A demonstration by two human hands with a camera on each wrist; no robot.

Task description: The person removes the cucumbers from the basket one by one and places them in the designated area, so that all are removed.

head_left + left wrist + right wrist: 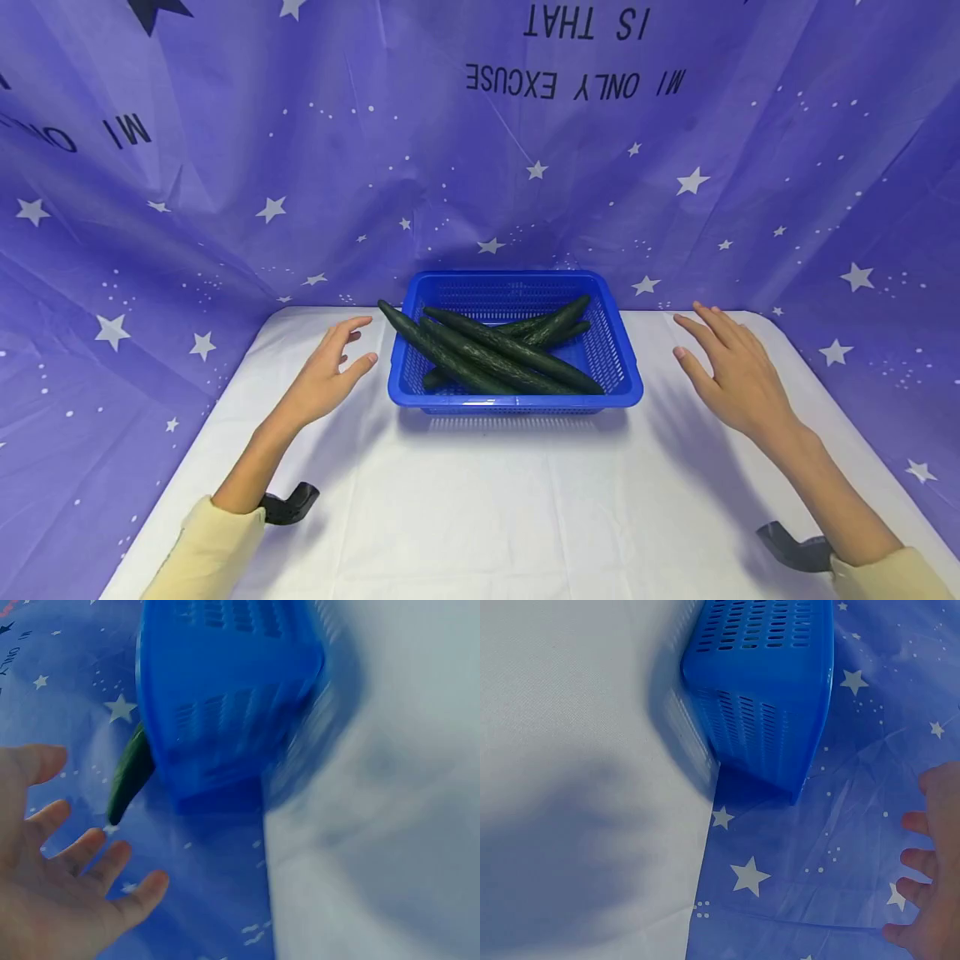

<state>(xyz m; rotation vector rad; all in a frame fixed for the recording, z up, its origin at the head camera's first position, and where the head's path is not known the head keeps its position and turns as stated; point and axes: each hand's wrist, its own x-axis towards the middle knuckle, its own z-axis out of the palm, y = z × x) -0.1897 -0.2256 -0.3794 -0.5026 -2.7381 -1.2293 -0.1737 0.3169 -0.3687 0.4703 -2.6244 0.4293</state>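
Note:
A blue plastic basket (pixel 516 402) with slotted sides stands at the far side of the table. Several dark green cucumbers (pixel 487 350) lie crossed inside it, and one pokes out past the left rim. Left of the basket my left hand (pixel 330 375) hovers, fingers loosely bent and holding nothing. The left wrist view shows that hand's spread fingers near the protruding cucumber tip (pixel 129 780). My right hand (pixel 731 371) is raised on the other side, apart from the basket, with fingers extended and nothing held. In the right wrist view its fingertips point toward the basket's side (pixel 761 682).
A white cloth (pixel 480 500) covers the table. Behind and on both sides hangs a purple curtain (pixel 337 183) with white stars and printed words, close to the table's back edge. Black straps (pixel 291 504) sit at both wrists, beside pale sleeves.

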